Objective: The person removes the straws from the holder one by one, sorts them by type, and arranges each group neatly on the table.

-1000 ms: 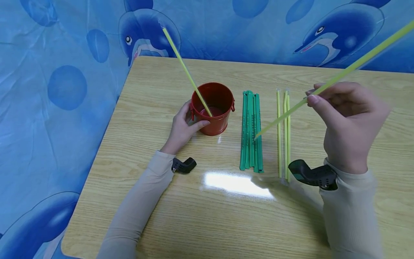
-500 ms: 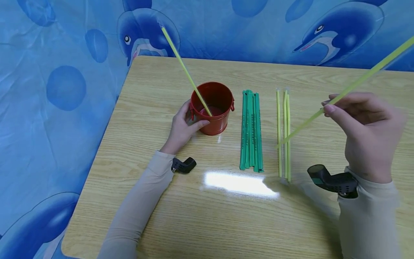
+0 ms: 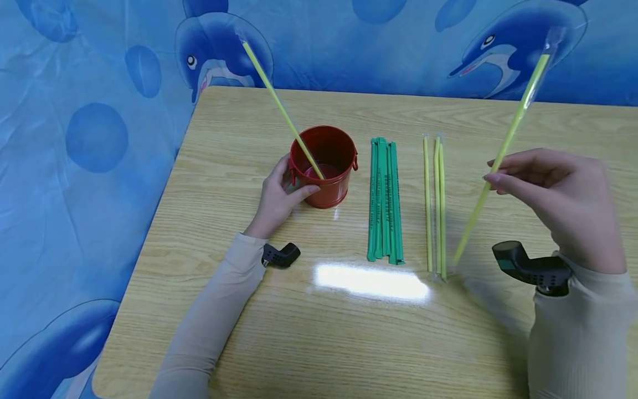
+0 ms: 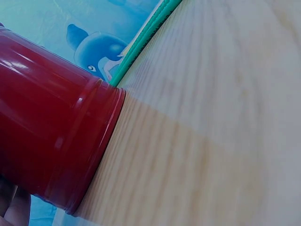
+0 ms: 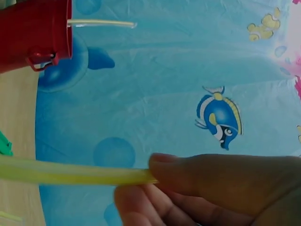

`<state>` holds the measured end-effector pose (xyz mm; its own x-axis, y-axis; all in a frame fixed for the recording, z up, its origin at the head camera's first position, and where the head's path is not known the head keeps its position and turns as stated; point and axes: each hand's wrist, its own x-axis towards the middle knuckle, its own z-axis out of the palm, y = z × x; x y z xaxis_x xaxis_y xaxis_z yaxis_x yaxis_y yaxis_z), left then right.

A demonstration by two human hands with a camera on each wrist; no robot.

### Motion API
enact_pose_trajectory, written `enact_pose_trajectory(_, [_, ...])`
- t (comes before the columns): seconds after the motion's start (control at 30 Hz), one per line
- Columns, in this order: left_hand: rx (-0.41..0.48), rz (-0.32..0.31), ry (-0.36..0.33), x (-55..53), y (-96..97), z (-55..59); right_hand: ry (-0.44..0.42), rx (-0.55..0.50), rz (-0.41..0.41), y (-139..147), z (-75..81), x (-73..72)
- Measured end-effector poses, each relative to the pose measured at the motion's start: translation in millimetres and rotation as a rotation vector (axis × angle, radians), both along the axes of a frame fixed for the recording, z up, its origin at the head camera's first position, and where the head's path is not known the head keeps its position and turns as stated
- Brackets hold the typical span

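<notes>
My left hand [image 3: 278, 197] grips the near-left side of a small red metal bucket [image 3: 333, 191], thumb on its front and fingers round its left side. A yellow straw in a clear wrapper [image 3: 281, 105] leans inside the bucket, its upper end pointing up and left. Above the table at right, my right hand [image 3: 563, 194] pinches another wrapped yellow straw [image 3: 513, 127] between thumb and fingers, tilted with its lower end near the straws on the table. In the right wrist view, this held straw [image 5: 75, 172] runs left from the fingertips.
Right of the bucket lies a row of green wrapped straws [image 3: 385, 202]. Beside them are a few yellow wrapped straws [image 3: 441, 208]. The wooden table [image 3: 349, 343] meets a blue dolphin-print sheet [image 3: 319, 44] at its back and left. Light glares on the tabletop.
My right hand has moved right, and the straw it holds has turned more upright. My left hand still holds the bucket in place.
</notes>
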<state>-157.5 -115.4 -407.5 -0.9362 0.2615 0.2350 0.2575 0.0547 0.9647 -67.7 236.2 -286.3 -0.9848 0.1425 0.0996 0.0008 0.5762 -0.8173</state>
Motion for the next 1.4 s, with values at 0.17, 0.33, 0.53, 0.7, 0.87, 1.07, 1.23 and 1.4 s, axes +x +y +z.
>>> enact_pose_trajectory(0.17, [-0.003, 0.004, -0.012, -0.4, -1.4, 0.3, -0.155, -0.004, 0.072, 11.4, -13.1, -13.3])
enact_pose_trajectory(0.33, [0.009, -0.011, -0.026, 5.2, -0.3, 10.7, -0.278, -0.059, 0.115, 27.7, -35.5, -30.5])
enact_pose_trajectory(0.53, [0.031, -0.018, -0.022, 5.1, -0.3, 9.3, -0.367, -0.151, 0.147, 43.2, -61.7, -45.1])
enact_pose_trajectory(0.7, [0.020, -0.012, -0.004, 1.4, -1.2, 1.3, -0.405, -0.226, 0.144, 47.1, -77.6, -51.8])
enact_pose_trajectory(0.87, [0.001, -0.006, 0.007, 0.8, -0.7, -0.1, -0.453, -0.199, 0.140, 46.3, -86.9, -55.6])
enact_pose_trajectory(1.07, [0.007, -0.007, 0.015, 0.7, -0.8, -1.1, -0.503, -0.143, 0.142, 45.9, -94.2, -58.7])
enact_pose_trajectory(1.23, [0.012, -0.005, 0.015, 0.4, -0.6, -2.3, -0.521, -0.118, 0.136, 44.7, -98.5, -60.6])
enact_pose_trajectory(1.4, [0.018, -0.012, 0.016, 0.4, -0.8, -2.2, -0.532, -0.081, 0.129, 42.5, -98.9, -61.0])
